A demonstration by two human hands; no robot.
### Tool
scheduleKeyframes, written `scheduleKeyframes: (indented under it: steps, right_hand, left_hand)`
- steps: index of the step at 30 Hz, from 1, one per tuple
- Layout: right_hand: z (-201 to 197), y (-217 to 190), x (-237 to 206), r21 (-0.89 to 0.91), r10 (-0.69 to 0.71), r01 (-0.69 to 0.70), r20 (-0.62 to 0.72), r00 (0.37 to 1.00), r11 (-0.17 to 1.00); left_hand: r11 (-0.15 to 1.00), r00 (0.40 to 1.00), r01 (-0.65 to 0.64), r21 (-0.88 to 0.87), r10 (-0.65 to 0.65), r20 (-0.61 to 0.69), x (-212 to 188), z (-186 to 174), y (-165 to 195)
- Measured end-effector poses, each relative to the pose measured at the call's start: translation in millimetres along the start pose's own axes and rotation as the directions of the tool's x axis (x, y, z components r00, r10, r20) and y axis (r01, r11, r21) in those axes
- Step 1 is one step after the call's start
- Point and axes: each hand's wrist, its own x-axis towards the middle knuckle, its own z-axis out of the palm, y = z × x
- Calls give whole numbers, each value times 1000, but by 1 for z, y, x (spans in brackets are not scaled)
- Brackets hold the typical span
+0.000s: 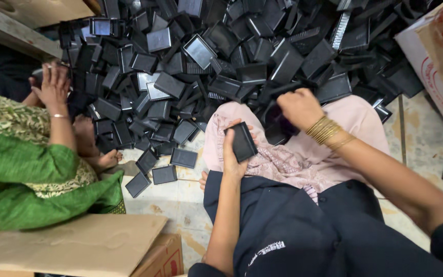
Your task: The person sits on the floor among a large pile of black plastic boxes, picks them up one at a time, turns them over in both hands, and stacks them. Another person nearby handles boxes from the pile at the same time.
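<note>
Navy cloth (303,231) covers my lap at six o'clock, with a cardboard box (78,246) beside it at eight. Just beyond, my left hand (232,154) grips a flat black tray (243,142), fingers curled round its left edge and thumb pressed on its face, holding it above the pink cloth (283,154) over my knees. At one o'clock from it, my right hand (298,107), gold bangles (326,131) at the wrist, closes over a dark piece (278,128) at the near edge of the pile; I cannot tell how those fingers sit beneath it. Farther out, the pile (221,56) of black trays fills the floor from ten to two o'clock. At nine, a co-worker in green (26,174) raises a hand (52,87) against the pile's edge. A second box (437,56) stands at two o'clock.
</note>
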Motion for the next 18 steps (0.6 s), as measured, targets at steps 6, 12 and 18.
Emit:
scheduleKeyframes:
  steps: [6,12,18]
  right_hand:
    - [-74,-37,7,222,194,-183,-29,981,958]
    - [-88,-95,-10,690,265,-212,31,964,692]
    - [-85,-83,-21,608,263,-231,37,964,760]
  left_hand:
    - [919,997,-78,387,67,42,13,27,-31]
    - [982,998,-36,183,44,-41,24,15,-46]
    - [980,997,-55,191,43,68,20,6,-59]
